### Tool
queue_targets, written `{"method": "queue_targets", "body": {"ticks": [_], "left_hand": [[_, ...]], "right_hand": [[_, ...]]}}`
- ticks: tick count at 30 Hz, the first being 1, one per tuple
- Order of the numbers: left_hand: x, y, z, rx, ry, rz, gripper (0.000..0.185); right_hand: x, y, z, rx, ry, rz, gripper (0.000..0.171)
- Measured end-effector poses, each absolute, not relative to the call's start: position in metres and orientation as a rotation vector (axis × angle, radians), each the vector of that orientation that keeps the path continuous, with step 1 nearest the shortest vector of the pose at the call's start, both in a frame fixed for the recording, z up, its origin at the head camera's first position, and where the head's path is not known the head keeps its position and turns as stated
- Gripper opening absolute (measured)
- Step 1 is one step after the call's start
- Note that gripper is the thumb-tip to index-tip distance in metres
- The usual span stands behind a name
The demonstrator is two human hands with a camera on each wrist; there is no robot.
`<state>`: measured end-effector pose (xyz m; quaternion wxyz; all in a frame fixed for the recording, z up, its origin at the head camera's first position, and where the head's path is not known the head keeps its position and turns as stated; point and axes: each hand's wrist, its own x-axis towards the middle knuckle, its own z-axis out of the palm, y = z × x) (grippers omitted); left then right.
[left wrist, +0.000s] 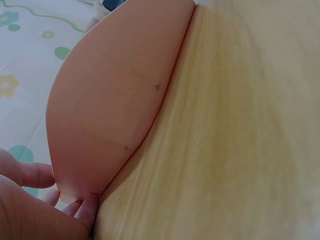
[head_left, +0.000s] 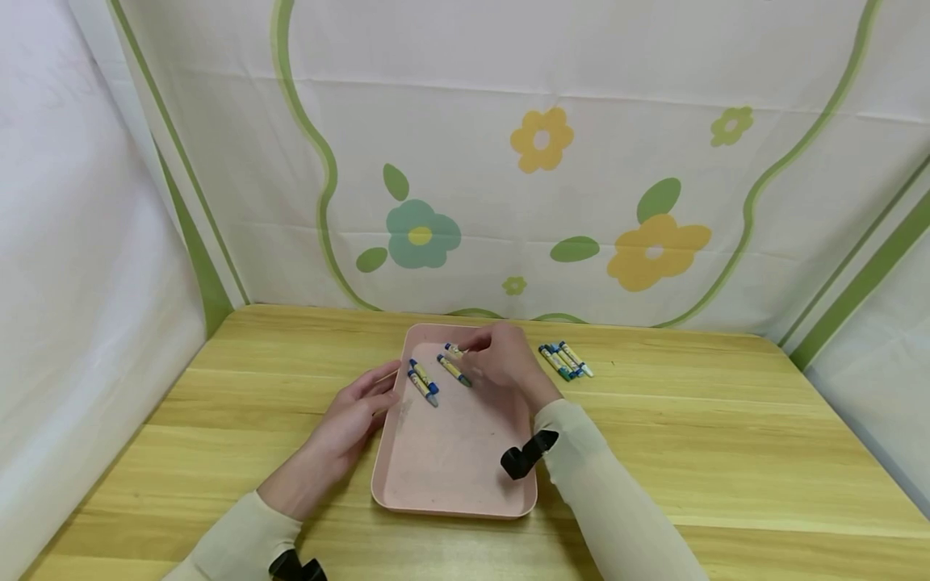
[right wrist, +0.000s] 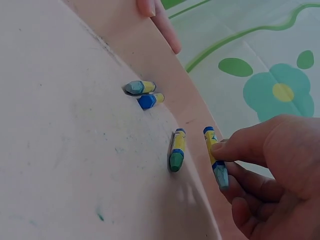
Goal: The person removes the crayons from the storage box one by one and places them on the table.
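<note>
Over the far end of a pink tray [head_left: 458, 460] set on a wood-grained counter [head_left: 726, 452], a person's right hand [head_left: 501, 355] pinches a teal-grey-tipped crayon [right wrist: 218, 167] between thumb and fingers. The left hand [head_left: 359, 415] rests against the tray's outer left side, its fingers loosely extended and holding no crayon. Three crayons lie on the tray floor: a pale-tipped crayon [head_left: 420, 386] and a blue-ended crayon [head_left: 425, 377] side by side near the left wall, and a green-tipped crayon [head_left: 454, 370] a little apart, nearer the pinched one. To the right of the tray, a cluster of crayons [head_left: 558, 365] lies on the counter. The work looks partway through, with crayons divided between tray and counter and one in the fingers; whether the tray is being filled or emptied cannot be told from this moment.

Only the head view takes in the cluster. There, fingers hide the tip of the pinched crayon, which the right wrist view shows plainly, along with its yellow-and-blue wrapper. The left wrist view, with no crayon in sight, shows instead the tray's outer wall [left wrist: 115, 90], marked by small dark smudges, and fingertips at its lower edge, a detail the head view does not reveal.
</note>
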<state>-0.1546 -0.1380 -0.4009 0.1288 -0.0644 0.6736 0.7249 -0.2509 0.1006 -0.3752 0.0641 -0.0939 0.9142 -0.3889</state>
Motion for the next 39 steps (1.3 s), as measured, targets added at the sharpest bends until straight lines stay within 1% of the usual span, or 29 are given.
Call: {"method": "queue_targets", "body": {"ticks": [28, 39], "left_hand": [[-0.155, -0.14, -0.402, -0.194, 1.957, 2.11, 0.06], [-0.154, -0.139, -0.4, -0.188, 1.964, 2.103, 0.06]], "right_hand": [[-0.242, 0.12, -0.359, -0.21, 2.742, -1.338, 0.016], [-0.239, 0.136, -0.358, -0.128, 2.756, -1.392, 0.017]]}}
